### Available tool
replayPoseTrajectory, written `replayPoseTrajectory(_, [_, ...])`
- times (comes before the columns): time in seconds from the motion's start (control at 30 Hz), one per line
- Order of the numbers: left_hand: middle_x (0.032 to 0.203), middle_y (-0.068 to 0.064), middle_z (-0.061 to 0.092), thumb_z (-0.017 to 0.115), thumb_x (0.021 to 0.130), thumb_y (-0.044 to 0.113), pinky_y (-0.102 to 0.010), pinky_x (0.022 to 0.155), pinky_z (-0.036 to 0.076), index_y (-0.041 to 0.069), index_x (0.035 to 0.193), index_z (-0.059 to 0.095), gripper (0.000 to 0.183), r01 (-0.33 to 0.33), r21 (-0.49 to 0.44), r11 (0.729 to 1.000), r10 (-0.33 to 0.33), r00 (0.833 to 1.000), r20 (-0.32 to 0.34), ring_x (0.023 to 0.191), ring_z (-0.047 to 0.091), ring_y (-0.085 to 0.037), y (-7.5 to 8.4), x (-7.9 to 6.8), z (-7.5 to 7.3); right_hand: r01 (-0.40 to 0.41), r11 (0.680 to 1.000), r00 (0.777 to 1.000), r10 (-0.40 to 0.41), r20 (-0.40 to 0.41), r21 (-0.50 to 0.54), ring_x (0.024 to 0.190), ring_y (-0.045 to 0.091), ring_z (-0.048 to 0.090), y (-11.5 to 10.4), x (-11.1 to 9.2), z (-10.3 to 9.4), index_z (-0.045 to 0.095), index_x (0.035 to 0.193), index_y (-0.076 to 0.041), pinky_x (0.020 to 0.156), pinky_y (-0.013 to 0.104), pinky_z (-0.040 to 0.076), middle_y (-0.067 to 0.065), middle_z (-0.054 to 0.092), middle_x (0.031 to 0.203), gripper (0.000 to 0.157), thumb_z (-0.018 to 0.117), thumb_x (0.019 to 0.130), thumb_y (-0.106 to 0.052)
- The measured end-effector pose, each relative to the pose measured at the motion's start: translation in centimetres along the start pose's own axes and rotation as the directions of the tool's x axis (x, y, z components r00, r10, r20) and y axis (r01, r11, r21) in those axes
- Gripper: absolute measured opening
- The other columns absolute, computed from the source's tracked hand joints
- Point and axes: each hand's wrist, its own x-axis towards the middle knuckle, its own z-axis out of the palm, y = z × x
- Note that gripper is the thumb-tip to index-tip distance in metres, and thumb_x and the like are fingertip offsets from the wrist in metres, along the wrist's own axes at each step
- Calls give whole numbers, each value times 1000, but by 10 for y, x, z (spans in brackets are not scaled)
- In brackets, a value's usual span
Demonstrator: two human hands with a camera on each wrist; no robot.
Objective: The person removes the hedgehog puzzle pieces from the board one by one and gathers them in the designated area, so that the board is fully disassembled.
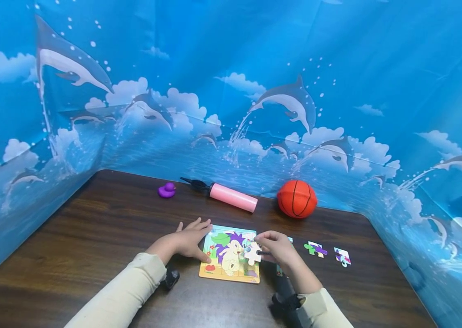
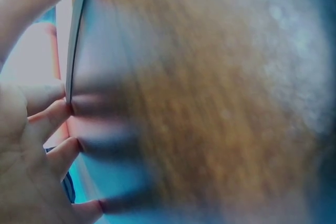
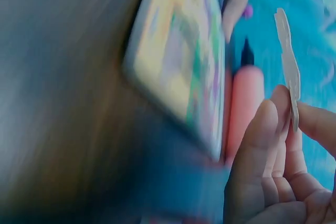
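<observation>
A jigsaw puzzle board (image 1: 231, 279) with a purple-haired cartoon animal lies on the table in the head view. My left hand (image 1: 187, 242) rests at the board's left side, fingers spread and fairly straight, its thumb over the edge. In the left wrist view, fingertips of the left hand (image 2: 31, 145) touch or nearly touch the board's edge. Above the board's right part, my right hand (image 1: 281, 251) pinches a jigsaw piece (image 1: 253, 254) between thumb and fingers. The right wrist view shows that piece edge-on, raised off the board (image 3: 168, 51).
Loose jigsaw pieces lie to the right, one with green and purple (image 1: 316, 248) and another farther out (image 1: 342, 257); others sit partly behind the right hand. Along the back are a purple rubber duck (image 1: 166, 190), a pink hand pump (image 1: 233, 197) and a small red basketball (image 1: 297, 199).
</observation>
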Motion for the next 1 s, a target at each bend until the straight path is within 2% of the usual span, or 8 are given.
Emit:
replayPoseTrajectory(0.13, [165, -7, 19, 81, 78, 49, -68, 114, -1, 9, 156, 31, 100, -11, -11, 1000, 11, 1000, -3, 152, 7, -33, -2, 0, 0, -10, 999, 998, 8, -59, -42, 83, 19, 61, 20, -10, -48, 68, 105, 5, 72, 39, 61, 8, 63, 100, 23, 66, 95, -17])
replayPoseTrajectory(0.27, [165, -8, 19, 81, 78, 50, -69, 114, -2, 8, 156, 31, 101, -13, -17, 1000, 13, 1000, -4, 151, 6, -34, -4, -1, -1, -27, 993, 995, 16, -101, -111, 82, 16, 58, 42, -22, -97, 67, 103, 8, 73, 36, 59, 4, 62, 95, 23, 64, 96, -14])
replayPoseTrajectory(0.43, [164, -9, 19, 81, 78, 50, -71, 113, -2, 7, 156, 31, 102, -24, -15, 1000, 24, 1000, -4, 151, 6, -35, -6, 0, 0, -71, 986, 988, 49, -145, -153, 75, 13, 55, 60, -32, -134, 67, 99, 10, 72, 33, 58, 1, 56, 79, 21, 61, 97, -11])
replayPoseTrajectory(0.53, [164, -9, 19, 80, 79, 49, -71, 113, -2, 6, 155, 31, 101, -35, -18, 999, 35, 999, -1, 151, 7, -35, -5, 1, 0, -84, 982, 984, 55, -171, -169, 73, 13, 54, 66, -35, -141, 66, 99, 11, 70, 31, 58, 2, 54, 76, 20, 59, 98, -8])
replayPoseTrajectory(0.7, [164, -10, 20, 81, 79, 49, -71, 113, -2, 6, 155, 31, 101, -29, -22, 999, 29, 1000, 4, 151, 7, -36, -3, 0, -1, -74, 963, 976, 17, -217, -260, 69, 13, 53, 66, -33, -139, 67, 96, 9, 61, 27, 54, 2, 55, 74, 21, 60, 97, -11])
replayPoseTrajectory(0.8, [164, -10, 20, 81, 79, 49, -71, 113, -1, 6, 155, 31, 101, -22, -21, 1000, 23, 1000, 7, 151, 7, -35, -3, 0, -1, -63, 931, 972, -25, -234, -359, 68, 14, 52, 63, -31, -137, 67, 95, 8, 58, 27, 49, 2, 55, 72, 24, 62, 96, -15])
replayPoseTrajectory(1.0, [164, -10, 20, 80, 79, 49, -71, 113, -1, 7, 156, 31, 101, -19, -11, 1000, 19, 1000, 11, 151, 7, -36, -2, 1, -2, -35, 845, 964, -112, -242, -533, 78, 20, 55, 58, -31, -135, 69, 95, 4, 67, 34, 44, 8, 64, 84, 26, 61, 96, -21])
